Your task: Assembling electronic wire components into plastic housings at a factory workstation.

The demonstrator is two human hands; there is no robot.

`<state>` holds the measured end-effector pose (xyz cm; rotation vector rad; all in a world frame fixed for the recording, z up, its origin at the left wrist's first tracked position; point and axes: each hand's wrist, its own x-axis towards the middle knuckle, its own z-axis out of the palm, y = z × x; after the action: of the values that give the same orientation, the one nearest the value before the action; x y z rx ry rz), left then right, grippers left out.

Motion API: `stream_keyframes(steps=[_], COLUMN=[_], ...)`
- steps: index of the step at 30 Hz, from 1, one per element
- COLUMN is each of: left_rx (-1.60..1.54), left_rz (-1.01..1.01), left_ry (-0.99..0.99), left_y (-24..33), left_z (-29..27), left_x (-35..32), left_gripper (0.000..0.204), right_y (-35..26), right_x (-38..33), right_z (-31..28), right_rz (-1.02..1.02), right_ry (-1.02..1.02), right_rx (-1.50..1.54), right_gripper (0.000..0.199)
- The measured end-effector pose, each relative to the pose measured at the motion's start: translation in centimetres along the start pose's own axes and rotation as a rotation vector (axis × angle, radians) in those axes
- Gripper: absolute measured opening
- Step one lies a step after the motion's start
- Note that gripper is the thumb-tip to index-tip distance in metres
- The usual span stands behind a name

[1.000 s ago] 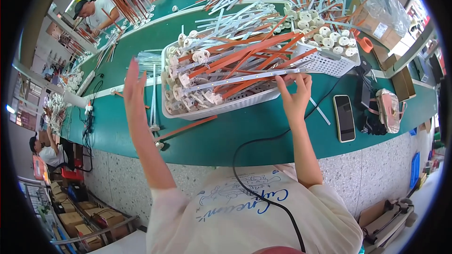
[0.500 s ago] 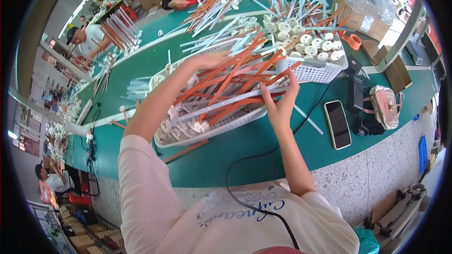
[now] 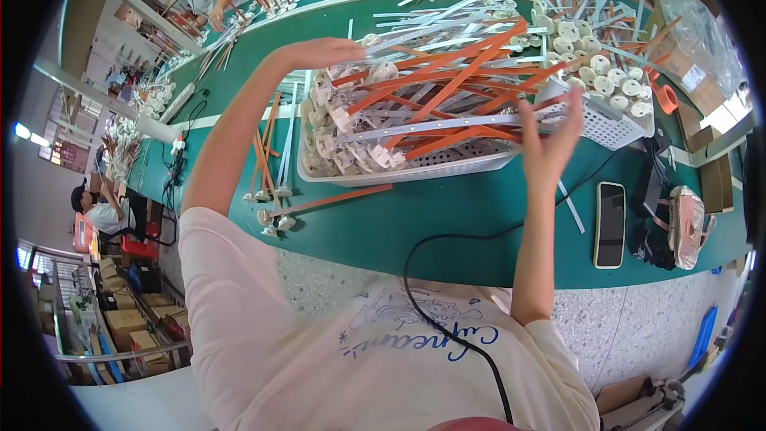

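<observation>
A white plastic basket [image 3: 415, 169] sits on the green table [image 3: 447, 215], heaped with orange and white strips [image 3: 447, 92] that end in round white sockets. My left hand [image 3: 323, 52] lies flat on top of the heap at its far left, fingers spread and touching the strips. My right hand [image 3: 550, 140] is at the basket's right side, fingers apart, brushing the ends of the strips. Neither hand clearly grips anything.
Loose strips [image 3: 319, 203] lie beside the basket's left front. A second white basket [image 3: 618, 124] of sockets stands to the right. A phone [image 3: 610, 223], a pink pouch [image 3: 686, 223] and a black cable [image 3: 447, 243] lie near the front edge. Other people work at the far left.
My left hand rose from the table's left side onto the top of the heap. My right hand stays at the basket's right. The view has tilted and shifted.
</observation>
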<state>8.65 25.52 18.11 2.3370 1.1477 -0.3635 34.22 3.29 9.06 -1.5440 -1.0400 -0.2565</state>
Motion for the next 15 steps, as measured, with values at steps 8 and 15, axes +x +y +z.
stream_keyframes(steps=[8,15], left_rx=[-0.515,-0.867], left_rz=[0.224,0.137], left_ry=[0.652,0.975], left_y=[-4.2,0.1], left_z=[3.2,9.8], left_x=[-4.2,-6.7], left_gripper=[0.050,0.048], right_y=[-8.3,-7.1], right_x=[3.4,6.8], right_z=[-0.3,11.9], right_rz=[-0.198,-0.653], right_ry=[-0.376,-1.041], right_rx=[0.099,0.023], right_gripper=[0.027,0.026])
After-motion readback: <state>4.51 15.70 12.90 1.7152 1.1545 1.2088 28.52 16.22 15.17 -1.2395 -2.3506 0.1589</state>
